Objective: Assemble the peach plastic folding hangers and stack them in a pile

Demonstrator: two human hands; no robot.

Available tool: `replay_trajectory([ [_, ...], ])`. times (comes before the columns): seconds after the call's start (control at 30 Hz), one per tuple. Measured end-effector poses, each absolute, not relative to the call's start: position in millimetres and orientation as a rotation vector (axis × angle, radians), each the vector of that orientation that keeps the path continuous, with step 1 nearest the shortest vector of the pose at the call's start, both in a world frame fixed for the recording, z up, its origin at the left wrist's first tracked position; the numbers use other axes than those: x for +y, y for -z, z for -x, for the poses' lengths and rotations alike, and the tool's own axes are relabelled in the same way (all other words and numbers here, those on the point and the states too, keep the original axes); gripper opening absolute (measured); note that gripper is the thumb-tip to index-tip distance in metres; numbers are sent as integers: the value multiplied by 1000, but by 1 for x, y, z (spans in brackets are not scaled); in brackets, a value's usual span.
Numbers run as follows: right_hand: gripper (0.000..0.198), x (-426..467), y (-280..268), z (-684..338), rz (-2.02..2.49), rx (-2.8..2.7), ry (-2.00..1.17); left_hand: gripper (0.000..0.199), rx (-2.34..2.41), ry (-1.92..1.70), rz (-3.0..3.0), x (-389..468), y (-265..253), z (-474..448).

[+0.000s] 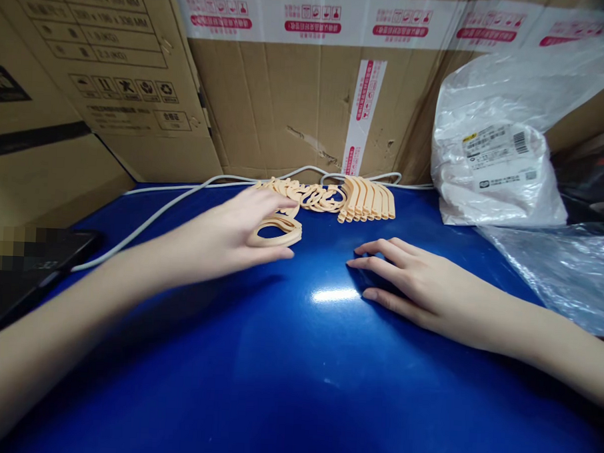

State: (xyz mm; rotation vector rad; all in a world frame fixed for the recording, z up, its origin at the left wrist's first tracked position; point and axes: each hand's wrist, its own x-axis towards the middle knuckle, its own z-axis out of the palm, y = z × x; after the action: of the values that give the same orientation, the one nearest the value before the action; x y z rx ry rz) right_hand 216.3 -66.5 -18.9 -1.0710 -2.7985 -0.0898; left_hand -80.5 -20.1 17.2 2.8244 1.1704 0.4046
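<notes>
My left hand [226,233] reaches toward the back of the table, thumb and fingers spread. In the gap between them are beige curved plastic pieces [277,236], which form an oval outline; whether the hand touches them I cannot tell. Some of its fingertips are hidden. Just behind lies a row of beige plastic rings with openings [323,198], partly overlapping. To their right, several curved beige plastic strips [368,200] lie side by side. My right hand [414,281] rests empty near the blue tabletop [295,373], fingers apart, in front of the strips.
Cardboard boxes [288,86] stand along the back and left. A white plastic bag [495,161] with a label sits at the back right, with clear plastic wrap [565,271] before it. A white cable [156,223] runs along the back. At the left lies a dark phone-like device [44,269].
</notes>
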Motion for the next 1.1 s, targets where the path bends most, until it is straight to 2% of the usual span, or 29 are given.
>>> replay_trajectory([
  [0.13, 43, -66, 19, -217, 1061, -2790, 93, 51, 926, -391, -2917, -49, 0, 52],
  [0.37, 41, -64, 11, -217, 1115, -2729, 19, 58, 854, -215, -2931, -60, 21, 43],
  [0.53, 35, -46, -5, -223, 1181, -2687, 247, 58, 867, -217, -2919, -55, 20, 45],
  [0.7, 38, -17, -28, -226, 1276, -2652, 426, 57, 842, -269, -2909, -57, 18, 47],
  [1.1, 30, 37, -25, -168, 1218, -2691, 469, 57, 843, -252, -2906, -56, 17, 52],
])
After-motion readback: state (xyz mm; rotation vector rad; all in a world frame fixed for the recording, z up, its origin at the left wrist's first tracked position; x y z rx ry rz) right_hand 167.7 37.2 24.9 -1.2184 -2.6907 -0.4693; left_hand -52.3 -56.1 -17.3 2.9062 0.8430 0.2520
